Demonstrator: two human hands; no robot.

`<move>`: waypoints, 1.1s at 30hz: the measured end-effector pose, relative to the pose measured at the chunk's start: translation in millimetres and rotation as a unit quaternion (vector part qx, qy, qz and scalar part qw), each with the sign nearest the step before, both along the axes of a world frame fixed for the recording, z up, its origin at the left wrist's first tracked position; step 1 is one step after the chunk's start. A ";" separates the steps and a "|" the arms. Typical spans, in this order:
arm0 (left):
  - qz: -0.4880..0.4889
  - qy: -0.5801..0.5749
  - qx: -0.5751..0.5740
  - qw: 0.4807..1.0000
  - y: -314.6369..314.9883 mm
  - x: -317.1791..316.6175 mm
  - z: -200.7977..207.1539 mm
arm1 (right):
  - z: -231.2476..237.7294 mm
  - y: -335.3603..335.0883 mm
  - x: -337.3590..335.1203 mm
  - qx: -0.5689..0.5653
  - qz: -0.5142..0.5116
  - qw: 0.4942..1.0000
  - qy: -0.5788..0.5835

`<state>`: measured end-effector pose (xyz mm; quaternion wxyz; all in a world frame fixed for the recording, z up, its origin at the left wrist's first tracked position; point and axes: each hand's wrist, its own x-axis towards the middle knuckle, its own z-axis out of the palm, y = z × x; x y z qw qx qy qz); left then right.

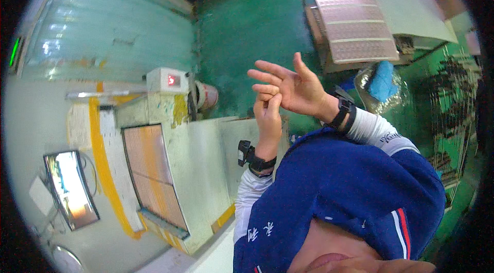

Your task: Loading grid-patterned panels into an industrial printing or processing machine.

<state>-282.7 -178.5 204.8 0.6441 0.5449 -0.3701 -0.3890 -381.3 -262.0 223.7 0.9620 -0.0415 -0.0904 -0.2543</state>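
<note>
At mid-scene, above green floor (247, 26), left hand (268, 113) pinches near fingers (266, 89) of right hand (301, 90), otherwise spread, palm up; thin item between, cannot tell. Step looks like finger-handling; next calls for loosening pinch.

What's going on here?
The person's left hand is touching the lower fingers of their open right hand; whether it grips them is unclear. No object shows in either hand. Off to the left are a white box with a red readout and a lit monitor; to the right, a patterned panel and a blue bundle.
</note>
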 end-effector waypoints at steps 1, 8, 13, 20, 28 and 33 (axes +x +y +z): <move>-0.017 0.013 0.009 1.000 -3.9 -4.1 -5.9 | -6.2 -3.4 -6.7 -0.002 -0.010 1.000 0.008; -0.214 -0.007 0.135 0.967 -28.7 -28.5 -56.5 | -83.0 -44.7 -102.7 -0.096 -0.216 0.917 0.322; -0.287 -0.025 0.194 0.938 -61.9 -43.4 -79.5 | -126.1 -73.9 -225.4 -0.283 -0.435 0.483 0.705; -0.339 0.061 0.252 0.904 -129.8 -78.0 -133.1 | -166.1 -90.7 -299.5 -0.433 -0.333 0.044 0.837; -0.255 0.097 0.285 0.919 -187.6 -116.1 -179.2 | -170.5 -76.5 -277.0 -0.454 -0.264 0.051 0.850; -0.186 0.093 0.325 0.922 -203.9 -128.6 -185.5 | -170.3 -78.1 -283.5 -0.475 -0.278 0.075 0.832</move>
